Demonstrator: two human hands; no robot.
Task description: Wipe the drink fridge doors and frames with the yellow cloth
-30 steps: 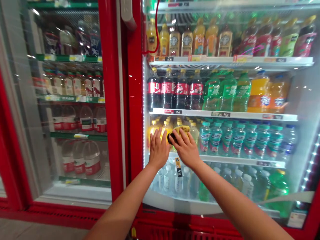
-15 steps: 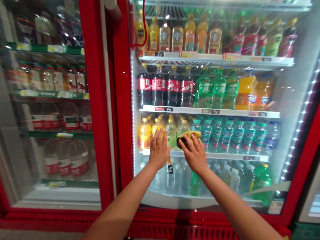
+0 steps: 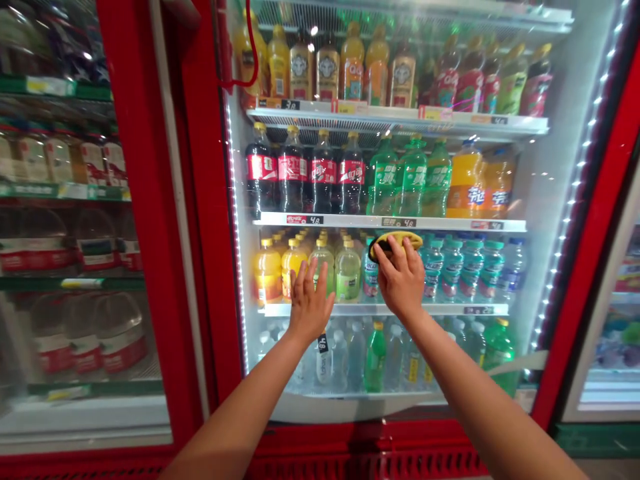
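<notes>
A glass door (image 3: pixel 330 413) in a red frame stands before me, with lit shelves of drinks behind it. My right hand (image 3: pixel 403 280) presses a folded yellow cloth (image 3: pixel 413 241) with a dark patch to the glass, in front of the teal-capped bottles (image 3: pixel 453 263). Lower and to the left, my left hand (image 3: pixel 310 303) has its fingers spread, holding nothing, and seems to rest flat on the glass. Behind its fingers are yellow-capped juice bottles (image 3: pixel 267 270); below it a tilted price tag (image 3: pixel 323 343) shows.
Cola bottles (image 3: pixel 323 170) and green soda bottles (image 3: pixel 384 177) fill the shelf above. A red cord (image 3: pixel 254 57) hangs at the upper left. Another red-framed cooler (image 3: pixel 135 267) with large bottles stands on the left, and a further display case (image 3: pixel 617 333) on the right.
My right hand has moved the cloth up and slightly right across the glass. My left hand stays spread, slightly lower against the shelves. The view has shifted to the right.
</notes>
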